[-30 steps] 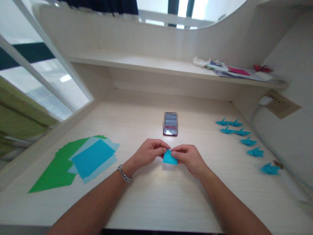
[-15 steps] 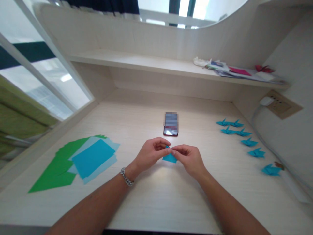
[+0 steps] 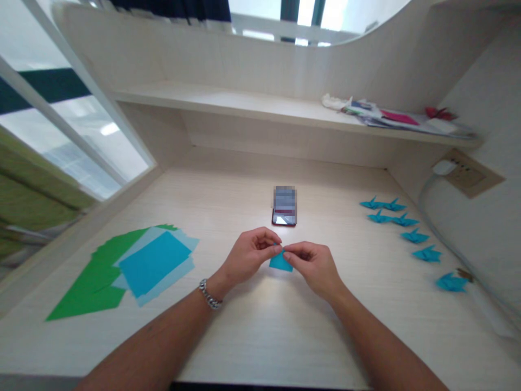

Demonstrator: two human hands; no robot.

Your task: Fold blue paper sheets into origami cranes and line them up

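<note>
One small paper (image 3: 280,263), on the near side of the phone (image 3: 284,207), is pinched at its far edge by left hand (image 3: 256,252) and right hand (image 3: 314,265), both nearly closed. Judged light, easily creased; grip edges.

A plain hue is being shared by the small bright-blue folded paper piece (image 3: 280,264) and seven pointed bright-blue paper birds (image 3: 414,237). Solid colour is being shown by flat vivid-green paper sheets (image 3: 87,290) and a rectangular blue paper sheet (image 3: 157,263). The flat cream desktop (image 3: 260,336) is being streaked by faint wood grain.
</note>
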